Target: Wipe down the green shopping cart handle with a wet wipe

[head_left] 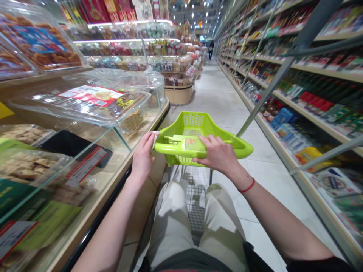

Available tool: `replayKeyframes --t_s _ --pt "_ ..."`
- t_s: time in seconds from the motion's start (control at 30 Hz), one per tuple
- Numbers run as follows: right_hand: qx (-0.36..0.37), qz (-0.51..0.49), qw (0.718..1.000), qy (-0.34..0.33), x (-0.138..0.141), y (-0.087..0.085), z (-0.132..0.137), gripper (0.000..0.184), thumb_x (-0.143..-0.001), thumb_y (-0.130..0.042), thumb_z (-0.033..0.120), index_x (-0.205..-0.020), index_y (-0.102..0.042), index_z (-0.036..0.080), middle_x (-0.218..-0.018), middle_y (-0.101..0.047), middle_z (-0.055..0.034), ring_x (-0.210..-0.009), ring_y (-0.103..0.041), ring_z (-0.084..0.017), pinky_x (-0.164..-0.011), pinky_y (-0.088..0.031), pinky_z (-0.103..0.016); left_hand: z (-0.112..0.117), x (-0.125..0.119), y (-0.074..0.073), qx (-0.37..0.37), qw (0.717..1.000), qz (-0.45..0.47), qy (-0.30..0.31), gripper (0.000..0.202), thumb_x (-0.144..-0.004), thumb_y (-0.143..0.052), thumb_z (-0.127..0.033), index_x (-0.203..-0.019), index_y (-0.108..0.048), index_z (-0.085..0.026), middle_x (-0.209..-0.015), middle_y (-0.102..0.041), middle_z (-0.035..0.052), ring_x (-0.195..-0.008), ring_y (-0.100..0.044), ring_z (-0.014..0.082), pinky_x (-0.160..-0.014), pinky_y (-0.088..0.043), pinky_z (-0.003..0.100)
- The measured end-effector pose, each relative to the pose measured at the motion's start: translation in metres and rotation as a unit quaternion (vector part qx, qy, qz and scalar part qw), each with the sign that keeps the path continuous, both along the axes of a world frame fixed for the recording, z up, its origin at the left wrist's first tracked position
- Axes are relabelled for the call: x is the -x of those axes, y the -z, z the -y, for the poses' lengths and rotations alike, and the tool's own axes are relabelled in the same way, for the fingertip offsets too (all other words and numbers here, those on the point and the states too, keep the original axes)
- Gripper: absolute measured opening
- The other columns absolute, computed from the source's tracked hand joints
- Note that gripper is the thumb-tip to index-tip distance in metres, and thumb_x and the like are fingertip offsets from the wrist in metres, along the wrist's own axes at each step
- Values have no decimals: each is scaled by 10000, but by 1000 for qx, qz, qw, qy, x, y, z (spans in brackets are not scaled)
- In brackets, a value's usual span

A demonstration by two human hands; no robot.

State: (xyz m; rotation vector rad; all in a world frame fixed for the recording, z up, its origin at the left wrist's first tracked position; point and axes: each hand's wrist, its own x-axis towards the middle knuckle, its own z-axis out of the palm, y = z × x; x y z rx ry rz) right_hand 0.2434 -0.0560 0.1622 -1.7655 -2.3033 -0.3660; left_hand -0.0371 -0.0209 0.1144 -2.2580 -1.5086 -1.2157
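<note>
In the head view a lime green shopping cart [195, 121] stands in front of my legs, its perforated plastic basket facing away from me. My right hand [219, 153] is wrapped over the cart's green handle, right of a small label. At the handle's left end is my left hand [143, 156], fingers closed on a small crumpled white thing that looks like a tissue [155, 138]. Whether these fingers also touch the handle, I cannot tell. Below the handle, the cart's lower grey rack shows between my knees.
To the left runs a glass-edged display counter [120, 139] with clear packs of snacks [96, 98]. On the right stand long stocked shelves [314, 102] behind slanting grey metal bars [268, 92]. The tiled aisle [218, 85] leads ahead to a distant person [211, 49].
</note>
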Motion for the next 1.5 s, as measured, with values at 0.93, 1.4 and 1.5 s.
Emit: replayKeyframes --t_s 0.93,1.4,1.5 --pt "2 0 1000 9 3 -2 -1 777 -790 -586 729 -1390 -487 245 -1208 -626 -119 -1012 -580 -271 -700 -459 -329 19 -31 19 -80 996 27 -35 865 -746 -392 102 -1548 -280 -205 -1577 -369 118 -1490 -281 266 -1222 -310 467" --pt "15 7 1000 15 5 -6 1 772 -800 -562 737 -1377 -493 228 -1233 -618 -137 -1018 -580 -276 -706 -456 -324 58 -109 22 -69 996 -4 62 818 -797 -281 109 -1565 -165 -146 -1595 -311 172 -1510 -202 288 -1205 -303 550" --pt "17 10 1000 15 6 -6 1 773 -802 -562 733 -1382 -488 227 -1233 -618 -138 -1020 -579 -277 -706 -457 -324 43 -106 13 -67 994 -22 78 742 -834 -292 79 -1542 -234 -134 -1558 -377 182 -1495 -254 286 -1198 -330 531"
